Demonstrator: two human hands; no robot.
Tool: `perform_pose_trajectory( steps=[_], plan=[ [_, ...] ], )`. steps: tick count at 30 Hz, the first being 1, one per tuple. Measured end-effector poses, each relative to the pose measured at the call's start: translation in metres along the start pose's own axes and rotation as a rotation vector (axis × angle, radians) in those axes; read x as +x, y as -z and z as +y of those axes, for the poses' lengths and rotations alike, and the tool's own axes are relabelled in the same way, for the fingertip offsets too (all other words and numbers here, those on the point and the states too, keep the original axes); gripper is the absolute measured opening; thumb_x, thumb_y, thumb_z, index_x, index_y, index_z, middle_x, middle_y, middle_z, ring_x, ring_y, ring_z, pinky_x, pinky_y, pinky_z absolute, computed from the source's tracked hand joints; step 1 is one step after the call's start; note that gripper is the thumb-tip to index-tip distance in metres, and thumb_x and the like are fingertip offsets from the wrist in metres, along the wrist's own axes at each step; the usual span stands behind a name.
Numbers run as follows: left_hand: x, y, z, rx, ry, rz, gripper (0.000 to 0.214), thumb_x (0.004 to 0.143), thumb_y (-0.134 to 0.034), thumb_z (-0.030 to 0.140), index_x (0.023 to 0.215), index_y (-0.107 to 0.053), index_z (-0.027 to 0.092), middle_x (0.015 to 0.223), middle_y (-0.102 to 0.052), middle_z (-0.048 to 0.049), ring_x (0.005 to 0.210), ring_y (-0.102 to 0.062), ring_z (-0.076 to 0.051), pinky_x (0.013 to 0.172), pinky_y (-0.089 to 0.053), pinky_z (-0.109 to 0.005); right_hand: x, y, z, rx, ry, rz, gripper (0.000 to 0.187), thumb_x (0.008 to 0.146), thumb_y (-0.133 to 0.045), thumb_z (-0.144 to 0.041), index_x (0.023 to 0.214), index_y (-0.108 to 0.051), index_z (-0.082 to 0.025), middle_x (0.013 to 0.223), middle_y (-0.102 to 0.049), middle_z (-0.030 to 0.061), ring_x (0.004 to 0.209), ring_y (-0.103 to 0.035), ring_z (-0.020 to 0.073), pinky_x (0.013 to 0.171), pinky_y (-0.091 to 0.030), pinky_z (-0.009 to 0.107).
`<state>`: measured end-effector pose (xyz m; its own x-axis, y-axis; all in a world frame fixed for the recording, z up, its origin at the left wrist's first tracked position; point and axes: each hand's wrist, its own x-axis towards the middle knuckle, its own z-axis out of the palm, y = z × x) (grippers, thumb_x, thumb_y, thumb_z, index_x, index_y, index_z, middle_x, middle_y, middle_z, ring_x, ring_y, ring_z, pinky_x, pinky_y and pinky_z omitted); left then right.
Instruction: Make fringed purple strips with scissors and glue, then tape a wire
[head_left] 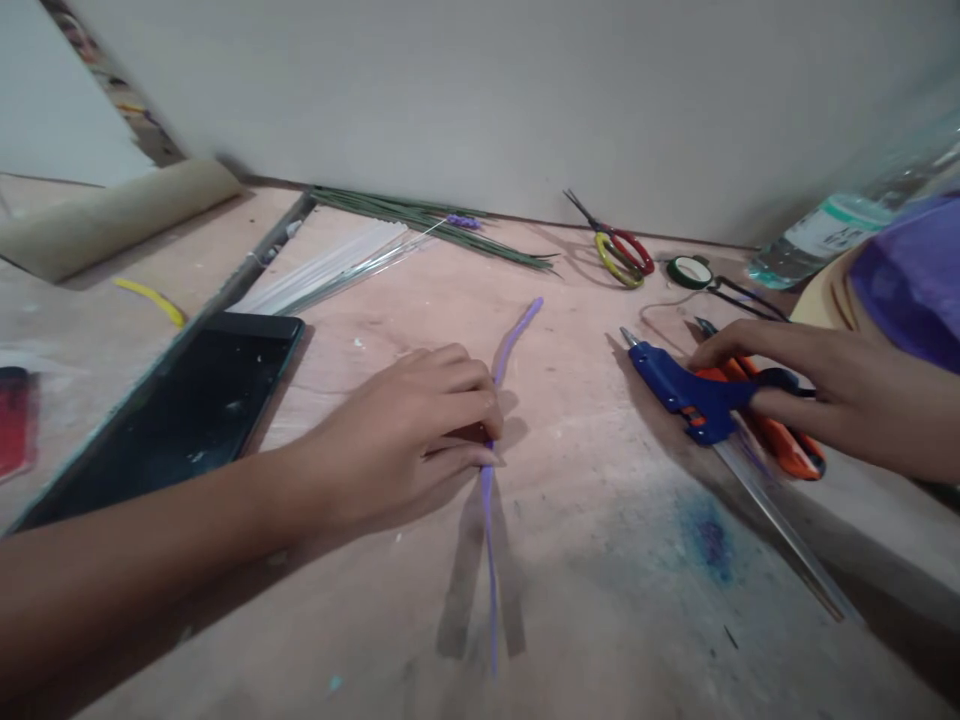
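Observation:
My left hand [420, 430] pinches a thin purple strip [517, 338] near its middle, thumb and fingers closed on it. The strip's upper end bends to the right, and its narrow lower end runs towards me. On the right, my right hand [832, 385] is closed around the handle of a blue hot glue gun [675, 385], partly hiding it. The gun's metal nozzle points up and left, and a long clear glue stick [780, 535] sticks out of its back. Just behind the gun lies an orange utility knife [791, 445], partly covered by my right hand.
At the back lie green stems [420, 222], white sticks [322, 265], scissors [619, 250] and green tape [690, 271]. A dark phone-like slab [187, 400], a yellow piece [150, 298] and a cardboard tube [120, 220] are left. A bottle [821, 235] and purple material [911, 275] stand right.

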<state>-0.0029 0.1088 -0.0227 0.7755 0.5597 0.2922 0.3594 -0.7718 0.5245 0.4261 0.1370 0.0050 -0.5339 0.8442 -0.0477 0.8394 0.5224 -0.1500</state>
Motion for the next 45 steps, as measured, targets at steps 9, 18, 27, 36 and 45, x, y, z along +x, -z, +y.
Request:
perform_pose_trajectory(
  steps=[9,18,27,36,45],
  plan=[
    [-0.001,0.002,-0.003,-0.112,0.038,-0.002,0.004,0.1,-0.077,0.02,0.103,-0.074,0.021,0.106,-0.073,-0.0038,0.108,-0.06,-0.024,0.097,-0.043,-0.037,0.004,-0.003,-0.037,-0.147,0.345,0.223,0.038,0.094,-0.058,-0.02,0.131,-0.061,-0.025,0.123,-0.072,0.0177,0.105,-0.075,0.0382,0.071,-0.059,0.048],
    [-0.002,0.003,-0.003,-0.155,0.065,0.007,0.007,0.1,-0.079,0.025,0.101,-0.074,0.021,0.107,-0.073,-0.0042,0.112,-0.059,-0.025,0.101,-0.044,-0.038,-0.013,-0.037,-0.1,0.288,0.55,0.274,0.041,0.117,-0.037,-0.05,0.129,-0.062,-0.02,0.113,-0.073,0.0167,0.101,-0.075,0.0293,0.081,-0.06,0.042],
    [-0.003,0.003,-0.002,-0.156,0.054,0.007,0.004,0.101,-0.076,0.023,0.102,-0.073,0.021,0.107,-0.073,-0.004,0.112,-0.06,-0.025,0.102,-0.044,-0.038,0.003,-0.046,-0.123,0.362,0.511,0.275,0.035,0.118,-0.039,-0.043,0.107,-0.062,-0.019,0.096,-0.07,0.0088,0.081,-0.066,0.0209,0.066,-0.047,0.035],
    [-0.002,0.004,-0.001,-0.111,0.086,-0.007,0.004,0.099,-0.074,0.021,0.102,-0.073,0.021,0.108,-0.069,-0.0063,0.111,-0.058,-0.027,0.099,-0.046,-0.04,-0.001,-0.053,-0.128,0.371,0.468,0.284,0.036,0.12,-0.036,-0.042,0.108,-0.062,-0.021,0.097,-0.074,0.0087,0.084,-0.071,0.022,0.07,-0.049,0.036],
    [-0.002,0.002,-0.003,-0.109,0.077,0.002,0.002,0.099,-0.073,0.022,0.101,-0.072,0.022,0.107,-0.07,-0.0066,0.111,-0.06,-0.028,0.098,-0.048,-0.041,0.002,-0.056,-0.129,0.393,0.417,0.246,0.019,0.112,-0.056,-0.038,0.104,-0.059,-0.022,0.092,-0.069,0.0062,0.082,-0.069,0.0222,0.072,-0.05,0.037]
  ],
)
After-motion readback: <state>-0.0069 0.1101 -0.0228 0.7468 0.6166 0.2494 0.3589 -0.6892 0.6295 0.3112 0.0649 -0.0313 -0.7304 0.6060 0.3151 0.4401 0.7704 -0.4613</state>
